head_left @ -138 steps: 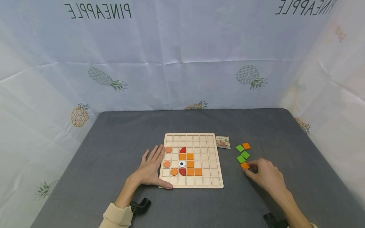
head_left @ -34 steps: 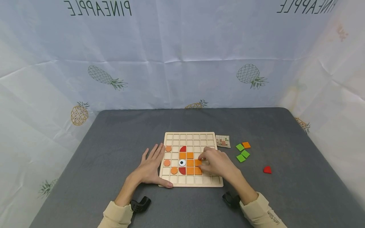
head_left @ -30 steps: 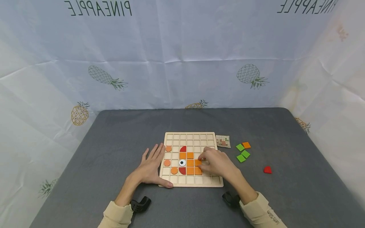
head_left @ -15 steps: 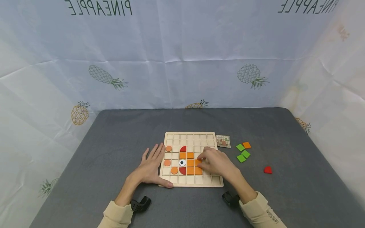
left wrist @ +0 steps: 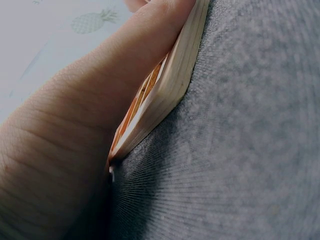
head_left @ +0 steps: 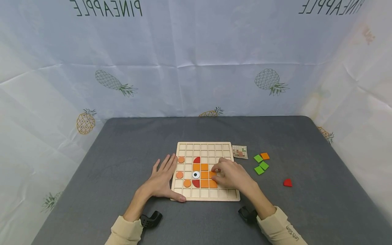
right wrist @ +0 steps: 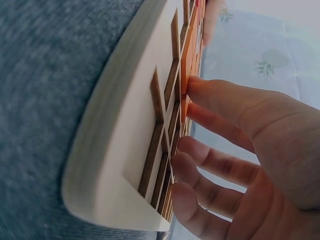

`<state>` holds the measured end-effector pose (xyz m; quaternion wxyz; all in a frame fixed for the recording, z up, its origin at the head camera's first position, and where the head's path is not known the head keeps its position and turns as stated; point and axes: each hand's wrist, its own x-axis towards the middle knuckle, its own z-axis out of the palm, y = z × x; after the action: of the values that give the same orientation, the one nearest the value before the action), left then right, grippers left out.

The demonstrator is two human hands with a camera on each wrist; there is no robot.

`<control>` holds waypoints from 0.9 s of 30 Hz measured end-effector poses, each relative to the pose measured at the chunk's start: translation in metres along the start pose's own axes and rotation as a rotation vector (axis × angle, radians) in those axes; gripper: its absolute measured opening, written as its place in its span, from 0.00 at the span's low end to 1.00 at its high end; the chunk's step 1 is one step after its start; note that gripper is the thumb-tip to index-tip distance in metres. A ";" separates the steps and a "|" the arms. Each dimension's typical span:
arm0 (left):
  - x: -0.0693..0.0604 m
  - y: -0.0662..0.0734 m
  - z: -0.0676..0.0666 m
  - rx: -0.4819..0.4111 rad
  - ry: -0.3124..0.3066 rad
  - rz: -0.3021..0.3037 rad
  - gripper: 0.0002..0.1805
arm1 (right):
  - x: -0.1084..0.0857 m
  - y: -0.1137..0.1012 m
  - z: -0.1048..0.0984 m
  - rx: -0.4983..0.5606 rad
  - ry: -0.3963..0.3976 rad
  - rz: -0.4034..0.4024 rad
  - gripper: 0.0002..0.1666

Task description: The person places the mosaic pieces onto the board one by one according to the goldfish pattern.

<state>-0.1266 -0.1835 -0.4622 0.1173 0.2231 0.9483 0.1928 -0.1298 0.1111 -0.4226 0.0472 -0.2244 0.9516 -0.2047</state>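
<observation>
A wooden grid board (head_left: 226,194) lies on the table with orange squares, orange discs, red rounded pieces and a white eye piece (head_left: 195,175) in its cells. My left hand (head_left: 160,181) rests with spread, straight fingers along the board's left edge, its thumb on the near left corner; the left wrist view shows that thumb side against the wooden rim (left wrist: 170,87). Over the board's right half, my right hand (head_left: 234,175) pinches an orange square (head_left: 212,175) in a cell between thumb and index finger. In the right wrist view the other fingers of the hand (right wrist: 250,145) curl loosely over the grid.
A small pattern card (head_left: 240,152) lies at the board's upper right. Farther right are several green squares (head_left: 258,170), a loose orange square (head_left: 264,156) and a red piece (head_left: 287,182). A patterned cloth (head_left: 196,51) hangs behind the table.
Since the oldest frame, my right hand has moved left from the loose pieces to the board, carrying an orange square from there. A red piece shows where that hand was. My left hand has stayed put.
</observation>
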 end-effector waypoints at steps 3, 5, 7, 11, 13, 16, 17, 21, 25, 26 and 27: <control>0.000 0.000 -0.001 -0.002 0.001 0.001 0.83 | 0.000 0.000 0.000 -0.002 0.006 -0.002 0.11; 0.000 0.001 -0.001 -0.001 0.002 0.003 0.83 | 0.000 0.000 0.000 -0.001 0.010 -0.005 0.12; 0.000 0.001 -0.002 -0.001 0.003 0.004 0.83 | 0.000 0.000 -0.001 0.000 0.016 -0.004 0.12; 0.001 0.001 -0.002 0.000 0.004 0.004 0.83 | -0.001 0.001 -0.002 0.009 0.042 0.000 0.12; 0.001 0.001 -0.002 0.001 0.003 0.003 0.83 | -0.001 0.003 -0.004 0.016 0.052 0.005 0.12; 0.002 0.001 -0.003 0.004 0.003 0.002 0.83 | 0.000 0.009 -0.009 0.020 0.070 0.008 0.13; 0.002 0.001 -0.003 0.004 0.003 0.002 0.83 | 0.000 0.011 -0.010 0.019 0.076 0.011 0.13; 0.001 0.000 -0.002 0.002 0.001 0.000 0.83 | -0.002 0.022 -0.017 0.036 0.091 0.031 0.15; 0.000 -0.001 -0.001 -0.001 -0.003 -0.001 0.83 | -0.008 0.034 -0.025 0.079 0.093 0.050 0.18; 0.000 0.000 -0.001 -0.002 -0.004 -0.002 0.83 | -0.010 0.037 -0.027 0.081 0.099 0.048 0.18; 0.000 -0.001 -0.001 -0.002 -0.003 -0.001 0.83 | -0.011 0.040 -0.030 0.086 0.107 0.047 0.18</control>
<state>-0.1274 -0.1841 -0.4617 0.1191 0.2225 0.9481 0.1934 -0.1415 0.1600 -0.4120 0.0108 -0.1886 0.9481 -0.2559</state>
